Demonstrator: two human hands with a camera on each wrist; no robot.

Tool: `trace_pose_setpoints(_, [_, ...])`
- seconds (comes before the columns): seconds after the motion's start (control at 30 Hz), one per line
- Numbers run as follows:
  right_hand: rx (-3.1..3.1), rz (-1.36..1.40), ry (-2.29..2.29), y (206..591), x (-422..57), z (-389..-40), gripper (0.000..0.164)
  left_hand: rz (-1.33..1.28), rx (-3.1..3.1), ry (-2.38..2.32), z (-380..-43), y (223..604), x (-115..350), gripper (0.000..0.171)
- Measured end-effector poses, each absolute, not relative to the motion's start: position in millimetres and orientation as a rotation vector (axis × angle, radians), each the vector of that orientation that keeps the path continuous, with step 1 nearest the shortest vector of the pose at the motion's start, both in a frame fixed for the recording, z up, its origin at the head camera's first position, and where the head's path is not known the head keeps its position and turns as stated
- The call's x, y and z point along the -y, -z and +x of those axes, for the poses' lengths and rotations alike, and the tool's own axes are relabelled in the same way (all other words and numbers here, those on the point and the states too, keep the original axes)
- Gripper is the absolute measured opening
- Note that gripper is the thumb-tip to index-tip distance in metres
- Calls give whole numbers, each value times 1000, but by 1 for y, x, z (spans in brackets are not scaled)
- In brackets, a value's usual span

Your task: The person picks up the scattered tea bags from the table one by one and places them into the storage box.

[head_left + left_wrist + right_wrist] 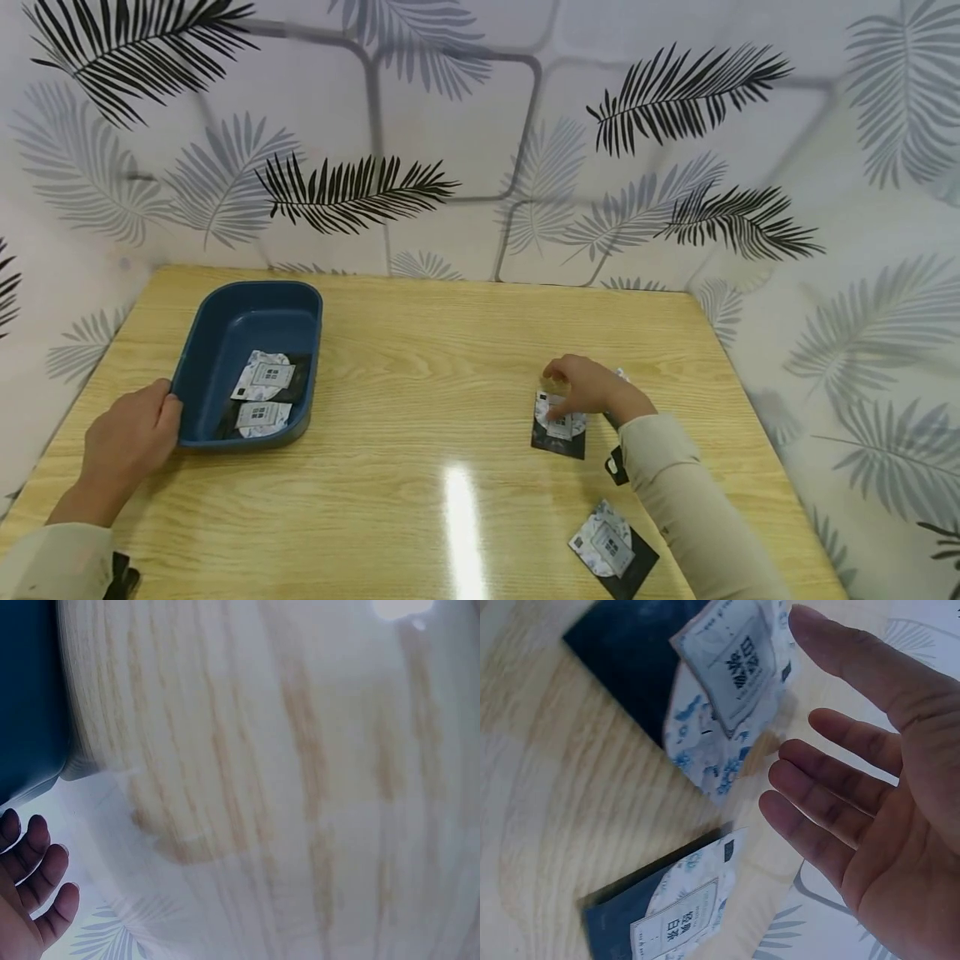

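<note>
Sachet (562, 430) under R hand (588, 387), grip wide w/ thumb apart; L hand (131, 429) holding bin (255, 329).

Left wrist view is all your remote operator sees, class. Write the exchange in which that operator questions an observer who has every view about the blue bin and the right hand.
Operator: I see the blue bin only from outside. What does it hold?
Observer: Two black-and-white sachets show inside.
Operator: Where's the right hand?
Observer: Over the right side of the wood-grain table, its thumb partly covering another sachet in the head view.
</note>
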State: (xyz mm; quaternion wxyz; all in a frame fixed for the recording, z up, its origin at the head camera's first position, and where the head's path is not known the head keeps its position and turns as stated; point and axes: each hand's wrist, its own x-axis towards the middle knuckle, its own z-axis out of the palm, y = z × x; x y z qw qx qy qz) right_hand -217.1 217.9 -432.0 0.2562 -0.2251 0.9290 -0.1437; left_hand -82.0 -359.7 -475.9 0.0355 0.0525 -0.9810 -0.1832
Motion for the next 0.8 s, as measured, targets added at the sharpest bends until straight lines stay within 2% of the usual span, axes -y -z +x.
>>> trace_pose_setpoints(0.2, [-2527, -598, 405, 438, -220, -215, 71, 164, 3009, 557, -82, 476, 360, 30])
trace_pose_setpoints(0.5, [-2549, -649, 369, 445, -220, -216, 62, 154, 3014, 552, -82, 475, 360, 31])
trace_pose_setpoints(0.8, [-2512, -564, 386, 443, -217, -215, 61, 160, 3026, 546, -82, 474, 360, 31])
